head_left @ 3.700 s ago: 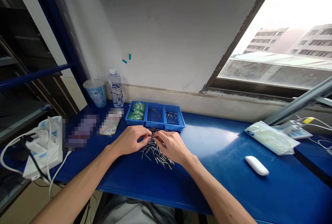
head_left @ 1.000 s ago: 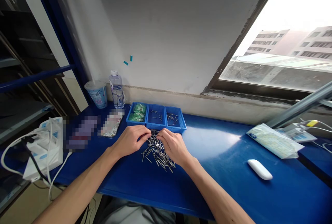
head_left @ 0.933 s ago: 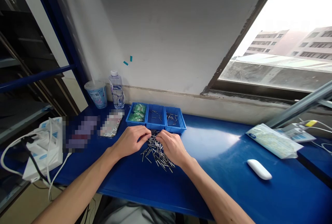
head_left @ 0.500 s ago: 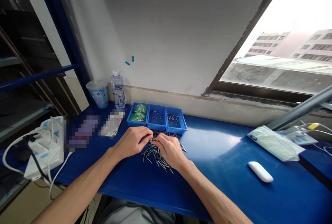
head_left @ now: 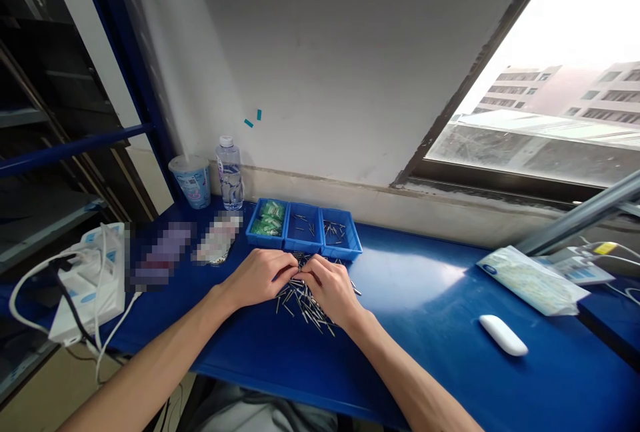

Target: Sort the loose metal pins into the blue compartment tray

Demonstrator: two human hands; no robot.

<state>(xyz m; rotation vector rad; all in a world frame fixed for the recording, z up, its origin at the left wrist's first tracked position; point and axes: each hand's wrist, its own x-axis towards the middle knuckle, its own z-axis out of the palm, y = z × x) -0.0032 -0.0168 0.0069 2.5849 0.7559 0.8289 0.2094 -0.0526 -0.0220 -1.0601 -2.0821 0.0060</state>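
Note:
A loose pile of thin metal pins (head_left: 307, 310) lies on the blue table, just in front of three small blue bins. Over the pile's left side is my left hand (head_left: 263, 277), its thumb and fingers pinched together. My right hand (head_left: 331, 289) meets it fingertip to fingertip, with its fingers closed too. Whatever sits between the fingertips is too small and hidden to make out. The left bin (head_left: 267, 241) holds green packets (head_left: 270, 219). A few pins lie in the middle bin (head_left: 303, 245), and several more in the right bin (head_left: 345, 250).
Behind the bins' left end stand a water bottle (head_left: 230, 175) and a paper cup (head_left: 194, 185). A power strip with cables (head_left: 90, 292) is at far left. On the right are a white mouse (head_left: 503, 335) and a tissue pack (head_left: 533, 280). The wall rises behind the bins.
My left hand has shifted slightly right, and its fingertips now meet those of my right hand. The view has moved a little. The pile and bins look the same.

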